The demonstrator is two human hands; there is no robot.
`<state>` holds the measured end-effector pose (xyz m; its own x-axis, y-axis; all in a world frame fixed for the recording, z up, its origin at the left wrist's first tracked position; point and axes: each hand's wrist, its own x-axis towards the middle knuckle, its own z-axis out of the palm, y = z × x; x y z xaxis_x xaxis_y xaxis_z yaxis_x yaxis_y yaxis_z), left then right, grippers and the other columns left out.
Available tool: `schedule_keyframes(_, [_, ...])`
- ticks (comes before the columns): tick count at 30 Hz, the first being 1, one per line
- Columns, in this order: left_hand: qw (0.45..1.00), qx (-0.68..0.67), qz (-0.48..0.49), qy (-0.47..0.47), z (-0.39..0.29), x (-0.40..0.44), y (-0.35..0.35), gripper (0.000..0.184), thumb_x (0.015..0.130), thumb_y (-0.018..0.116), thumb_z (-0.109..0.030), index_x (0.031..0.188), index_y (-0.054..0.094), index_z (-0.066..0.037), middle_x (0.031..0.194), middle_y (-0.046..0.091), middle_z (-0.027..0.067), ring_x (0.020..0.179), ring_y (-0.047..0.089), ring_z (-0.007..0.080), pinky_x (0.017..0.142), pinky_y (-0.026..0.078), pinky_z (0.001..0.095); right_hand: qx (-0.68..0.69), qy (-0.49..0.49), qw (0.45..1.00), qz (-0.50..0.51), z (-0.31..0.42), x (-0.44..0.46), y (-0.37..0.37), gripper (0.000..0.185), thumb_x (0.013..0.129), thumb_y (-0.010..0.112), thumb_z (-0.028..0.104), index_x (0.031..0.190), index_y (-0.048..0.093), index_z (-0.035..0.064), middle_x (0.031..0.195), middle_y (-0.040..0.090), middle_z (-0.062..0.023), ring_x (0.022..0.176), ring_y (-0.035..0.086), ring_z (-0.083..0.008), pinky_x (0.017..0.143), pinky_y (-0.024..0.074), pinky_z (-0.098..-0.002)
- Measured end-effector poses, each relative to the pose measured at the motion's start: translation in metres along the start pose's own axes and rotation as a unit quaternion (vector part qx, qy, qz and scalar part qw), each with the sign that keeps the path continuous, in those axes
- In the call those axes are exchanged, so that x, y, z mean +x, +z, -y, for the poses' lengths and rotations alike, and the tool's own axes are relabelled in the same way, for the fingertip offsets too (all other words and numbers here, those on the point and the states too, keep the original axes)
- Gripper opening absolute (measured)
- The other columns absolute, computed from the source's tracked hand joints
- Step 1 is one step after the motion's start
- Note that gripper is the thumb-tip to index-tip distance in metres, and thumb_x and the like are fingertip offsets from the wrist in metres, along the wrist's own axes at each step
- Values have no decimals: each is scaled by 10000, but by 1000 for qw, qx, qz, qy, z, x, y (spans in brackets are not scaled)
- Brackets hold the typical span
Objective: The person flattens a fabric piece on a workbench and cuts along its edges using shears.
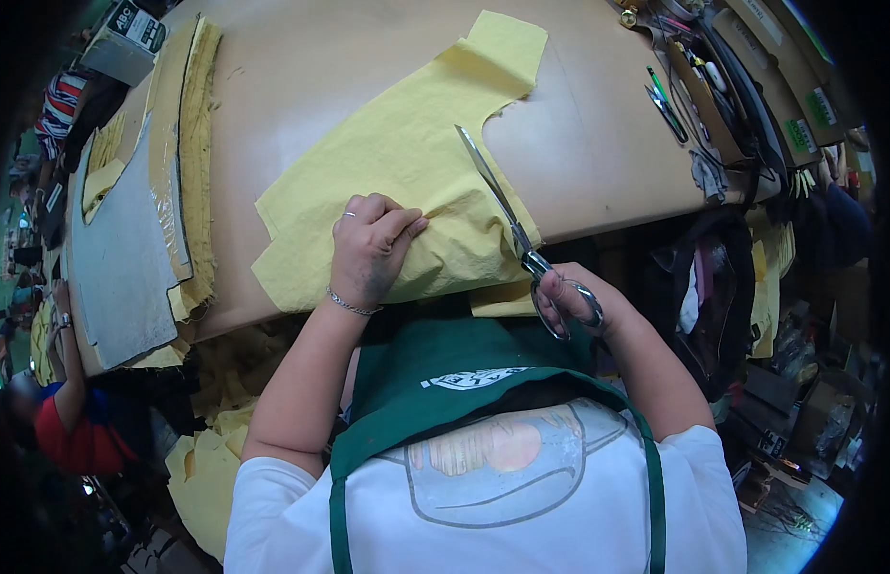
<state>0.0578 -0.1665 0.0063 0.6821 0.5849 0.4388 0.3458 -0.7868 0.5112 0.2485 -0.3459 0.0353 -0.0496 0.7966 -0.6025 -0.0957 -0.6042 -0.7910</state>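
Observation:
A cut piece of yellow fabric [368, 163] lies over the table's near edge, with its far corner folded back. My left hand [376, 239] is closed in a pinch on the fabric near its middle, drawing creases toward the fingers. In my right hand [571, 295] are large metal scissors [507, 210], fingers through the handle loops. Their blades point up and left across the fabric's right part and look nearly closed. Whether cloth lies between the blades I cannot tell.
Stacked yellow fabric [198, 163] and a grey pattern board [129, 258] lie at the left. Thread snips [666, 113] and a tool-filled cardboard box [708, 100] are at the right. A dark bag [718, 287] hangs below the edge. Another person in red [67, 430] is at far left.

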Motion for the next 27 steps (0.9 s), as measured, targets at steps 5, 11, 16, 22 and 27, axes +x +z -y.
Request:
schedule_keyframes(5, [1000,-6,6,0,-3,2,-3,94,655,681,-93,735,641,-65,663,544,39,648,494,195,582,399,300,-19,-2,1000,-5,-2,3,-2,621,679,487,687,601,438,73,494,442,-17,409,448,-106,390,379,-226])
schedule_keyframes(11, [1000,-9,5,-3,-3,2,-3,96,655,684,-97,734,639,-65,661,544,41,646,494,196,580,399,301,-58,12,998,-16,0,2,-5,619,663,505,690,621,431,77,495,446,-14,414,467,-103,383,397,-224])
schedule_keyframes(16, [1000,-13,6,-4,-3,2,-3,90,656,682,-91,731,639,-64,662,544,41,645,494,196,579,398,301,-70,14,997,-21,-3,3,-5,617,667,507,685,627,433,74,500,457,-16,420,476,-105,388,405,-227])
schedule_keyframes(22, [1000,-8,4,-2,-3,2,-3,88,654,681,-85,728,639,-64,658,543,41,645,494,195,581,398,300,-69,19,997,-25,-1,-1,-2,615,674,511,677,624,438,69,503,467,-24,423,483,-109,391,410,-232])
schedule_keyframes(27, [1000,-13,0,0,-2,2,-2,90,653,682,-86,727,639,-63,657,543,41,643,495,195,582,400,300,-88,21,996,-20,0,2,-4,616,668,516,678,618,437,68,492,462,-22,414,482,-108,383,405,-227])
